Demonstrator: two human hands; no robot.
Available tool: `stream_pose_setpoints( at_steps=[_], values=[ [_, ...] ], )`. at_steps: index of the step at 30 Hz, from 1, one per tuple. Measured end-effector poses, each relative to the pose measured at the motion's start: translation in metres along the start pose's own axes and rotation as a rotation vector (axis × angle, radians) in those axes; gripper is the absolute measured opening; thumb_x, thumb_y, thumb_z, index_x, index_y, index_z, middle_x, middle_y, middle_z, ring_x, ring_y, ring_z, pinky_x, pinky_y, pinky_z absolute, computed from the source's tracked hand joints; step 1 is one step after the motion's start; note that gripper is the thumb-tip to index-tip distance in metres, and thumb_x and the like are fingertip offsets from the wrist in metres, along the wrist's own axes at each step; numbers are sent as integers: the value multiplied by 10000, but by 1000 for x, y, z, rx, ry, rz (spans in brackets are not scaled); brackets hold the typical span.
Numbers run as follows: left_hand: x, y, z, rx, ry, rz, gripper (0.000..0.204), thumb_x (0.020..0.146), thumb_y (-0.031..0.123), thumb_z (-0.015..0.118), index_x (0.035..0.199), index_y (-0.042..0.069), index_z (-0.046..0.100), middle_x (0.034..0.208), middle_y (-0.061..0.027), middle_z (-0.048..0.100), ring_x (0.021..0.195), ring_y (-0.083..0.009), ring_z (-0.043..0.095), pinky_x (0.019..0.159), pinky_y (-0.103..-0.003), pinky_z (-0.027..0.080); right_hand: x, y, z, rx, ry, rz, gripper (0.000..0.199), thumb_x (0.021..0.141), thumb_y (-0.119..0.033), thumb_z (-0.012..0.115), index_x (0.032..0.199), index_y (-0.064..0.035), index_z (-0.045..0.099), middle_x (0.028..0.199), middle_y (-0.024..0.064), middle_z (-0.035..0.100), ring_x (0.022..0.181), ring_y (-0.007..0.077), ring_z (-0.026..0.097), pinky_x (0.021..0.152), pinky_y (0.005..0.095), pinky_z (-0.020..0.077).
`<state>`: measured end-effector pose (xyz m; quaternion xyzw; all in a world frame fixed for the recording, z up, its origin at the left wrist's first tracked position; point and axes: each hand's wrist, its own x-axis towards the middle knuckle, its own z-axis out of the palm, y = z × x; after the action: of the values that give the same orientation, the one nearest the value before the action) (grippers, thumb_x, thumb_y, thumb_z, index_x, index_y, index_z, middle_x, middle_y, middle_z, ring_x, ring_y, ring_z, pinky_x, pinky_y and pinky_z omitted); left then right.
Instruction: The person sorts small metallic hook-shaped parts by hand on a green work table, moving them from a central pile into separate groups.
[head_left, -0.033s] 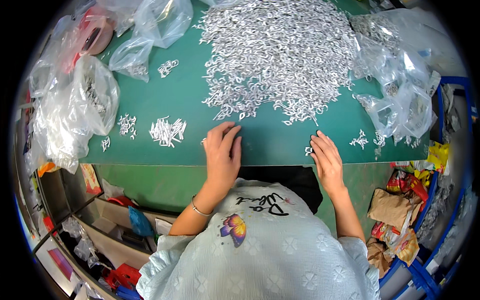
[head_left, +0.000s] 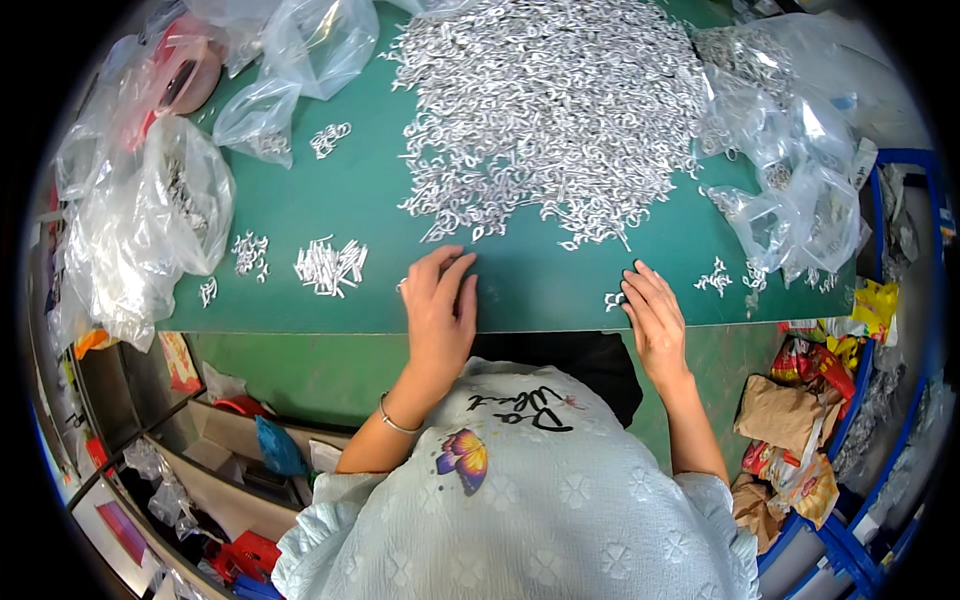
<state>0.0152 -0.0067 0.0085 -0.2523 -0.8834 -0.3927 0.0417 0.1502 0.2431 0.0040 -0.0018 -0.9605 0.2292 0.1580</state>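
Note:
Both hands rest near the front edge of the green table. My left hand lies palm down with loosely bent fingers, its thumb apart from them, and I see nothing held. A ring sits on one of its fingers. My right hand has its fingers stretched out on the tabletop. Beside its thumb lies a small silvery metal piece; whether the thumb touches it I cannot tell. Beyond both hands spreads a large heap of small silvery hook-shaped metal pieces.
To the left are small piles of straight silvery pins, curved pieces and rings. Clear plastic bags crowd the left side; more bags stand right. Small metal parts lie right of my right hand.
The whole view has shifted slightly, so the table and piles appear a little further left. Both hands keep their places and poses.

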Motion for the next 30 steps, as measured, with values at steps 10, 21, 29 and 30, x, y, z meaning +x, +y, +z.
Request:
stream_pose_setpoints(
  at_steps=[10,21,29,30],
  values=[
    [-3,2,0,24,-9,-3,258,819,-16,654,1072,35,647,1149,-80,583,993,-244,554,874,-378,366,9,-34,11,-40,-222,-99,388,825,-121,679,1194,-16,621,1362,64,541,1357,268,414,1090,518,316],
    [-3,-2,0,45,11,-12,259,815,-18,663,1067,39,653,1141,-77,595,1024,-253,555,886,-363,359,-36,17,-29,-391,-249,280,858,747,-329,723,1448,-1,351,1556,79,291,1455,313,221,1128,645,81],
    [8,-8,3,77,32,-5,344,820,-5,660,1157,50,620,1199,-110,579,1111,-290,538,945,-385,373,-27,22,-27,-312,38,340,578,927,-215,566,1437,-16,382,1511,129,362,1452,333,227,1146,556,71],
    [11,-8,5,92,41,-7,357,822,-1,658,1173,52,617,1217,-119,576,1129,-296,534,956,-385,380,-19,17,-25,-280,27,336,558,925,-211,567,1422,-15,403,1499,130,378,1445,335,241,1144,552,82]
  ],
)
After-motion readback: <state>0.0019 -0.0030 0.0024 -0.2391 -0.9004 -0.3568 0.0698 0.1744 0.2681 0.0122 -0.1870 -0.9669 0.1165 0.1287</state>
